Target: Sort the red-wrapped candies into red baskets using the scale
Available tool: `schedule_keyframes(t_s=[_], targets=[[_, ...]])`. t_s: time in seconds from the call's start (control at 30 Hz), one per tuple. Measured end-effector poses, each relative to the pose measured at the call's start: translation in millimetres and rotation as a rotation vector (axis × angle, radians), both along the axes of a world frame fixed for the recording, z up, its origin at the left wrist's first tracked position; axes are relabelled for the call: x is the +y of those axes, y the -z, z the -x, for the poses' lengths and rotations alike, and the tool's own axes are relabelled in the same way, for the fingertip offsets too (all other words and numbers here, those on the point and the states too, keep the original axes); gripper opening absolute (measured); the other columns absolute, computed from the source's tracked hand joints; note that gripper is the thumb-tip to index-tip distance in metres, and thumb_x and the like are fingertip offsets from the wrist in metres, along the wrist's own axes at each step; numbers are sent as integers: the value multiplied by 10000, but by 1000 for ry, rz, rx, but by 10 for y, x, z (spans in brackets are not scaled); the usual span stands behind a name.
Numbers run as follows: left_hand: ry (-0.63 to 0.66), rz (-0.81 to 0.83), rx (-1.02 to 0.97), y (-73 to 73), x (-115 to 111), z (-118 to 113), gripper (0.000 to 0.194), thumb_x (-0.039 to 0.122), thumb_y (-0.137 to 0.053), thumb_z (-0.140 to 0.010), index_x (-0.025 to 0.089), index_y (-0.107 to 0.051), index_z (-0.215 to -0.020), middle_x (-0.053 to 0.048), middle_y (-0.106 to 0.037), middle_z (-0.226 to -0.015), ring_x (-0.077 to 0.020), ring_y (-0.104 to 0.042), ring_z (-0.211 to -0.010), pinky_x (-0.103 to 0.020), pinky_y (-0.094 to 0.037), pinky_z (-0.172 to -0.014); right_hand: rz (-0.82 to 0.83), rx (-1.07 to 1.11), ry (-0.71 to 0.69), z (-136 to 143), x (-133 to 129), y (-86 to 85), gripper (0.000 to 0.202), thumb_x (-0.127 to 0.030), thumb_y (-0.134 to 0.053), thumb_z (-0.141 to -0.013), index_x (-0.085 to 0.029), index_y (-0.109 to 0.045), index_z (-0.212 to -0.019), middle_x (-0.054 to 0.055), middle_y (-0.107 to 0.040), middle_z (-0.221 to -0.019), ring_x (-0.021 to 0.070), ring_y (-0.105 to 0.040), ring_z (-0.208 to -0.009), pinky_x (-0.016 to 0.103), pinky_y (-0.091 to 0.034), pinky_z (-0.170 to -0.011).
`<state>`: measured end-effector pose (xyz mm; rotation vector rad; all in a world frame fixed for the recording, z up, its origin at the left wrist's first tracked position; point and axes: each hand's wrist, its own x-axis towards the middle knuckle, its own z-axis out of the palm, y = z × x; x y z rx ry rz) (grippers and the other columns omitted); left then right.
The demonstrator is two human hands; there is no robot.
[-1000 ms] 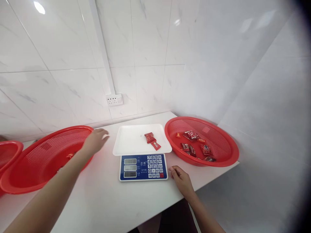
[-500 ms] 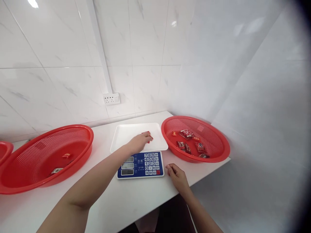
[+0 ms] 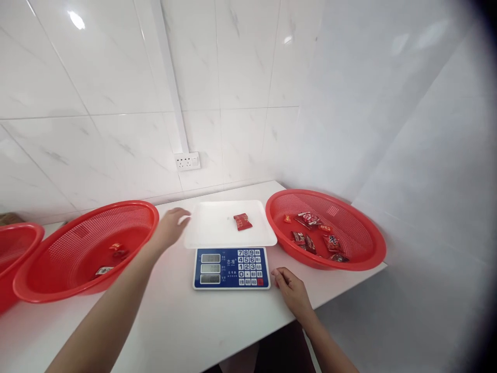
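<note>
Tray [image 3: 209,225] load drops from two packets to one red packet [image 3: 243,221] (three o'clock of centre). Left hand [image 3: 167,229], at the tray's nine o'clock: grip open, apparently empty. Right hand [image 3: 293,292]: curled; grip contents indeterminable.
</note>
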<state>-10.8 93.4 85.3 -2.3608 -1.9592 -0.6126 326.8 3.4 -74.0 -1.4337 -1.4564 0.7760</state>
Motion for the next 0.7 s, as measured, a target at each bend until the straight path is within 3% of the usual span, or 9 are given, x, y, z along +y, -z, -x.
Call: schedule_keyframes(t_s=[0.07,0.13,0.2,0.27,0.37,0.47,0.6,0.7], targets=[[197,43,-19,119,116,-435,333,163,-397,-839,197,-591,-1108,-60,-578,-1219,-194,-490,-1150,-347,-385,-995,2,8,8,5,-9,-3,376,-536,-442,-827,-203,-577,-714,-8,-531,-570,163,-518,-561,259,-421,-559],[388,97,-29,206,230,-829,494,15,-380,-769,241,-567,-1166,-16,-515,-1317,-157,-418,-1236,-313,-334,-1040,9,6,11,9,-19,-2,382,-541,-434,-830,-202,-578,-728,-8,-532,-574,164,-519,-565,260,-422,-564],[528,150,-48,256,342,-1112,599,-61,-375,-699,273,-583,-1150,19,-514,-1322,-155,-370,-1278,-319,-289,-1069,9,-2,14,10,-27,3,381,-538,-429,-835,-201,-570,-726,-10,-526,-576,161,-513,-563,259,-418,-564],[606,197,-83,283,454,-1263,580,-70,-393,-672,268,-625,-1082,11,-571,-1247,-188,-392,-1262,-358,-283,-1069,-1,-6,15,9,-30,8,375,-530,-429,-838,-203,-559,-712,-11,-518,-572,157,-503,-558,256,-413,-558],[628,247,-176,304,582,-1296,408,7,-447,-710,233,-658,-977,-39,-640,-1070,-231,-530,-1097,-398,-370,-981,-12,-2,10,8,-28,15,367,-520,-432,-841,-204,-550,-698,-12,-518,-570,153,-499,-555,250,-411,-553],[562,248,-325,316,606,-1209,241,142,-461,-788,213,-636,-937,-66,-638,-993,-221,-584,-952,-387,-426,-887,-16,-4,8,10,-25,14,373,-523,-429,-841,-203,-549,-692,-13,-517,-567,151,-496,-552,247,-408,-547],[387,210,-584,297,447,-1043,249,289,-368,-874,205,-499,-1069,-67,-650,-886,-162,-608,-738,-327,-487,-686,-7,-11,11,15,-35,-11,395,-553,-430,-827,-204,-560,-694,-13,-527,-559,154,-510,-548,249,-417,-548],[265,170,-732,245,217,-883,283,362,-351,-884,212,-411,-1117,-18,-642,-740,-109,-556,-539,-248,-459,-518,-3,-10,13,10,-44,-33,409,-575,-438,-812,-206,-563,-686,-15,-526,-548,154,-512,-539,250,-421,-542]])
